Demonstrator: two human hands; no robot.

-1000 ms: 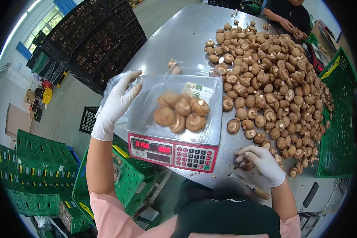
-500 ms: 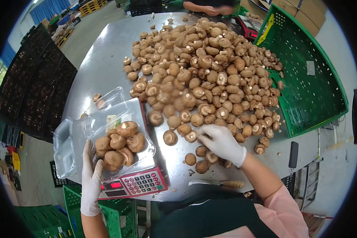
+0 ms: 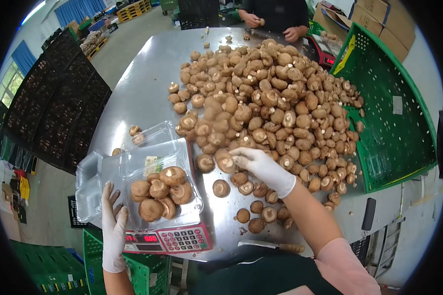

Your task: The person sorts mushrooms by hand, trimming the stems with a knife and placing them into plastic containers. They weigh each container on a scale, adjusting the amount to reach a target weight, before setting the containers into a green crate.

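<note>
Since 0.5 s ago, the right hand (image 3: 261, 166) is lifting off the loose mushrooms and is now closing around 1 mushroom (image 3: 225, 160) at the near edge of the mushroom pile (image 3: 275, 103). The left hand (image 3: 114, 223), fingers spread flat, is steadying the clear tray (image 3: 155, 189) of mushrooms on the scale (image 3: 170, 241). Judging by this, a light grip is sparing the cap, and keeping that hand's weight off the pan is keeping the reading honest.
</note>
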